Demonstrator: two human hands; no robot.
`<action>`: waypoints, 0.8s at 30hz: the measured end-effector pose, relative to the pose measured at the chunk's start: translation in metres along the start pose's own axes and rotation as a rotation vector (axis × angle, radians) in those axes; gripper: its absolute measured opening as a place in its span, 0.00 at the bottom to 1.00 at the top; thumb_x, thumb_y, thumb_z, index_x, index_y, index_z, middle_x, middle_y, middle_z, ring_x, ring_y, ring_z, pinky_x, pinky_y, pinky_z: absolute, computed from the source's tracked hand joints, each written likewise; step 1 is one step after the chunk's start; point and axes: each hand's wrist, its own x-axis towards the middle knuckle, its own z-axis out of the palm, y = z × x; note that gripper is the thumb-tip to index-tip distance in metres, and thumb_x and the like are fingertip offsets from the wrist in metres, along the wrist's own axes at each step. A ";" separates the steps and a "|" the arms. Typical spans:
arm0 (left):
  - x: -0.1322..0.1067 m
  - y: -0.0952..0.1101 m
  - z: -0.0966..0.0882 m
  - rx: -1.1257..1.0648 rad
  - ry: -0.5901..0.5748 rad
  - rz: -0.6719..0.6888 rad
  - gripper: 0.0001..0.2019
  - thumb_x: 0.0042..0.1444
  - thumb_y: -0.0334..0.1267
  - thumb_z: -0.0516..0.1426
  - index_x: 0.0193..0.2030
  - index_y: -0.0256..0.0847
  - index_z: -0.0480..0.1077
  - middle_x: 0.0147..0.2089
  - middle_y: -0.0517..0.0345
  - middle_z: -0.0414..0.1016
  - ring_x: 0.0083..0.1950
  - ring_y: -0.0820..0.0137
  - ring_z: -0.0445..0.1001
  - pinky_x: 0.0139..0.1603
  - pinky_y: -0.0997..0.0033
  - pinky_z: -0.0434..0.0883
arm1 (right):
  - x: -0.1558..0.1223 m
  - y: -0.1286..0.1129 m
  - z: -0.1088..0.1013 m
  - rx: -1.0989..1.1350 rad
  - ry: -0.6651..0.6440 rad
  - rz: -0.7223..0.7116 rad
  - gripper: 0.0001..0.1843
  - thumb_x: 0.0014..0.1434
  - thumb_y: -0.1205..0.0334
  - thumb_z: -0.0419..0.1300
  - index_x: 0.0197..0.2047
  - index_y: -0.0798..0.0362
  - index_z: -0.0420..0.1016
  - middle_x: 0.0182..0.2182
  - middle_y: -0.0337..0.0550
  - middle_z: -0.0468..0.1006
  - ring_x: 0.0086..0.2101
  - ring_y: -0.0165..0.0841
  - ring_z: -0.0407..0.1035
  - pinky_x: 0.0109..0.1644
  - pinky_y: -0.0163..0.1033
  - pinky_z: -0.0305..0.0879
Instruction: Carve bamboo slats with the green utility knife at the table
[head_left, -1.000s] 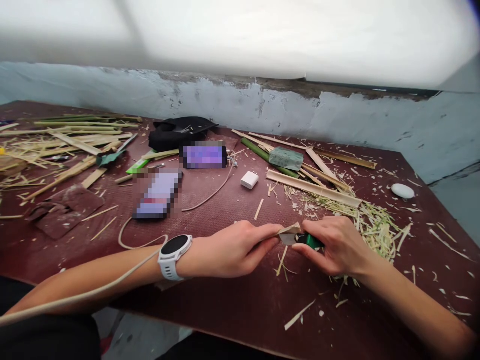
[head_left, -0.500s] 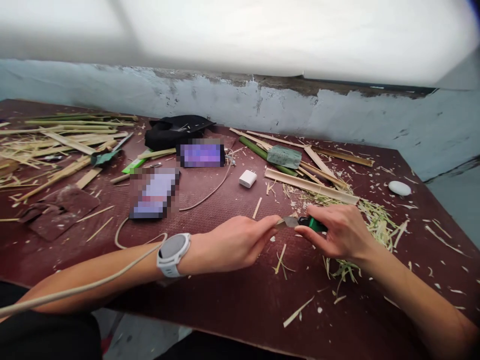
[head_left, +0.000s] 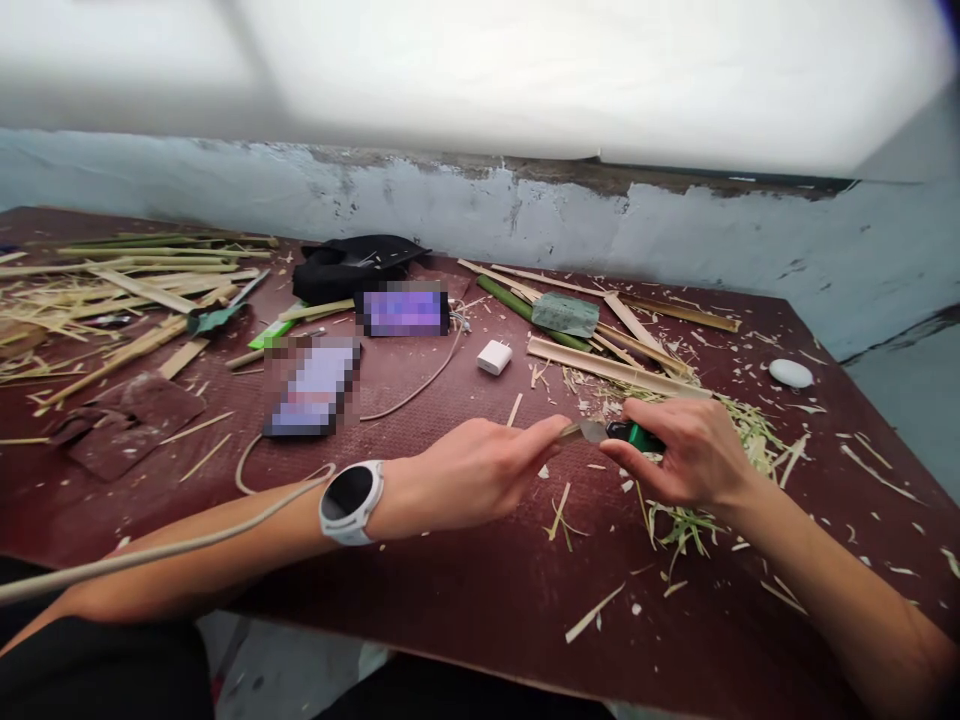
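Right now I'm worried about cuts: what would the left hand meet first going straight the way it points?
Probably the knife blade, just beyond the strip the left hand pinches; exact depth is unclear.

The table (head_left: 420, 600) is dark red, flecked with pale chips; on its left lie a heap of strips (head_left: 142, 285) and, nearer, a crumpled brown sheet (head_left: 127, 425); a black cloth (head_left: 352, 268) sits at the back, with a bright green item (head_left: 274, 333) left of centre; two phones (head_left: 315, 388) rest mid-table, screens blurred out, a thin cable (head_left: 427, 385) curving between them; right of these stands a white charger (head_left: 495, 357); farther right lie a green stick (head_left: 495, 291), a grooved strip (head_left: 615, 370), loose shavings (head_left: 686, 530) and, near the right edge, a white oval (head_left: 790, 374).
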 end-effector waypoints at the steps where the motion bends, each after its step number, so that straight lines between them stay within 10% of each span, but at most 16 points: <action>1: 0.000 0.000 0.000 -0.009 -0.001 -0.001 0.17 0.73 0.38 0.45 0.61 0.33 0.66 0.26 0.63 0.64 0.24 0.73 0.60 0.27 0.73 0.57 | 0.000 0.000 0.000 -0.003 0.006 -0.001 0.26 0.68 0.42 0.54 0.24 0.51 0.64 0.15 0.35 0.65 0.16 0.28 0.56 0.25 0.38 0.47; 19: -0.001 0.004 -0.003 -0.130 -0.022 -0.089 0.17 0.74 0.42 0.45 0.51 0.36 0.72 0.25 0.65 0.60 0.24 0.75 0.58 0.26 0.74 0.57 | -0.002 0.001 0.004 -0.059 0.018 0.067 0.27 0.67 0.40 0.54 0.25 0.50 0.64 0.15 0.35 0.63 0.16 0.29 0.56 0.25 0.38 0.46; 24: -0.002 0.001 0.001 0.094 0.053 -0.081 0.17 0.72 0.37 0.45 0.62 0.33 0.63 0.28 0.62 0.66 0.25 0.71 0.61 0.27 0.71 0.56 | -0.003 0.001 0.009 -0.051 0.024 0.089 0.26 0.67 0.40 0.53 0.25 0.50 0.64 0.15 0.35 0.64 0.16 0.29 0.58 0.25 0.38 0.46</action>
